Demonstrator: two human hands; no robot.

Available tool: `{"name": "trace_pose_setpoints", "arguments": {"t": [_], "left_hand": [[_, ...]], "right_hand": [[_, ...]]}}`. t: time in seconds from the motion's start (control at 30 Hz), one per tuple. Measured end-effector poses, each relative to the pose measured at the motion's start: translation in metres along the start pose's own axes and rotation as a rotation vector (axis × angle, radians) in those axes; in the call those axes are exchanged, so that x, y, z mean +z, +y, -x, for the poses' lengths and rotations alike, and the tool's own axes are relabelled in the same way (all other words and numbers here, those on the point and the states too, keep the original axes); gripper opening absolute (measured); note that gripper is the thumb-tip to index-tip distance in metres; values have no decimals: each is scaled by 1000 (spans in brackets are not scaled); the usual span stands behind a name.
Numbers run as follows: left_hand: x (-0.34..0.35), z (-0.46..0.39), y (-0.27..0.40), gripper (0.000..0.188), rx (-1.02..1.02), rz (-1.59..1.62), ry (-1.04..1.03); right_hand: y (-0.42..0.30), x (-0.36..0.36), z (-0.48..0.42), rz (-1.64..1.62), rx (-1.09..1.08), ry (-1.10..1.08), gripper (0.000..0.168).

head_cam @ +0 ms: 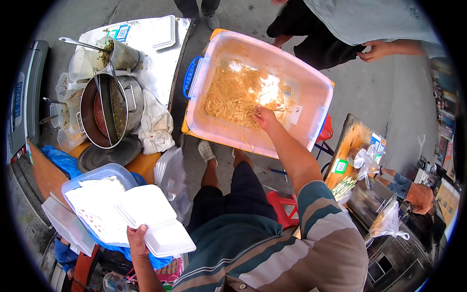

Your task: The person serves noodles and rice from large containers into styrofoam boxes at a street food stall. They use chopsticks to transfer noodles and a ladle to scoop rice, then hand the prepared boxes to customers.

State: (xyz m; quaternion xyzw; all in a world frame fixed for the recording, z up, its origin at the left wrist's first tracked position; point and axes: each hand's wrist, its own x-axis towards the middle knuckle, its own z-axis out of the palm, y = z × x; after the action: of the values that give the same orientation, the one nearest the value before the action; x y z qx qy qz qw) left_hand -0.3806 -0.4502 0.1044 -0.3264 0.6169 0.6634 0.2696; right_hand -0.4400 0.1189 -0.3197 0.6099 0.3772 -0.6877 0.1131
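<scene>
My left hand (138,239) grips the edge of a white foam takeaway box (164,221), its lid folded back and its inside bare. Over a large translucent plastic tub (303,98), my right hand (264,117) holds what look like chopsticks (276,109), their tips hard to make out. Pale yellow noodle-like strands (228,96) are heaped in the tub, mostly in its left half, just under the fingers. Blue latch handles (190,77) sit at the tub's ends. A small white card (296,114) rests against its inside.
A divided steel pot (108,109) with ladles stands left, beside plastic containers (124,54) and a crumpled cloth (155,120). A closed foam box (164,32) lies on the metal tabletop. A person's hand (375,50) is beyond the tub. Right, a wooden board (334,175) bears tied bags.
</scene>
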Motion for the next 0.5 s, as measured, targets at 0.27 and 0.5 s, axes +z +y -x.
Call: {"name": "trace_pose_setpoints", "arguments": {"t": [0.27, 0.5], "left_hand": [[32, 11, -21, 58, -138, 35, -98], [55, -5, -13, 56, -188, 67, -179]], "right_hand": [[-61, -19, 57, 309, -409, 3, 22], [-4, -46, 12, 515, -680, 84, 23]]}}
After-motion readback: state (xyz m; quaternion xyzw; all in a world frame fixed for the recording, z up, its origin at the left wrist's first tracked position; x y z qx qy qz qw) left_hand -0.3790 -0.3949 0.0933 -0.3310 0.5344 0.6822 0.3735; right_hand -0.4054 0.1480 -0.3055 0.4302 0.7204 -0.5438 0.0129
